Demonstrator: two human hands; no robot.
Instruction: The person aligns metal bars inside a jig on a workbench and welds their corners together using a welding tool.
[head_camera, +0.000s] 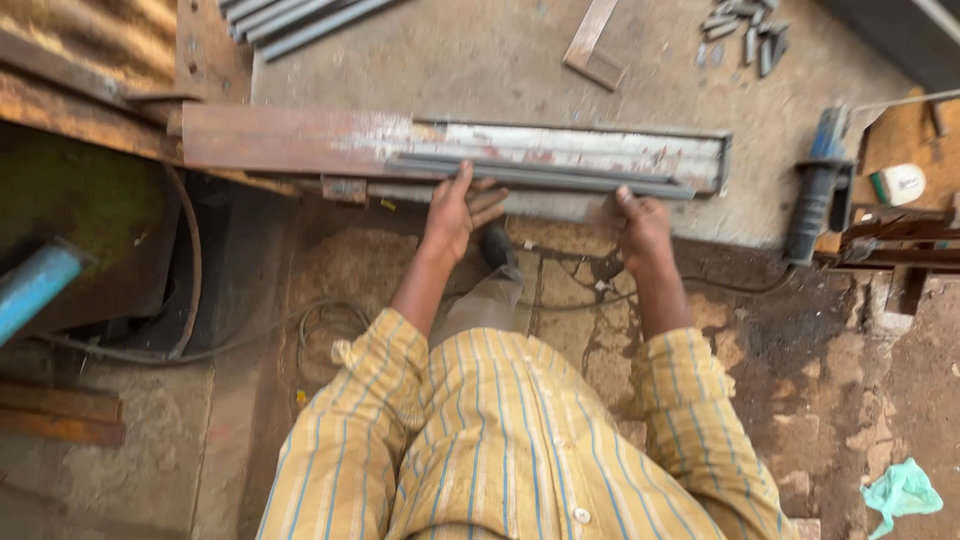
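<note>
While under both hands (455, 215), grey bars (540, 172).

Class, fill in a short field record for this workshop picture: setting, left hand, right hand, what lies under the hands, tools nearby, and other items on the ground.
Setting: rough concrete floor, seen from above
Left hand: fingers spread, resting on grey metal rods
Right hand: fingertips at the rods' near edge
Under the rods: long rusty steel channel
Tool nearby: angle grinder, to the right
Other items: short metal offcuts, green cloth, blue pipe, black cable
</note>
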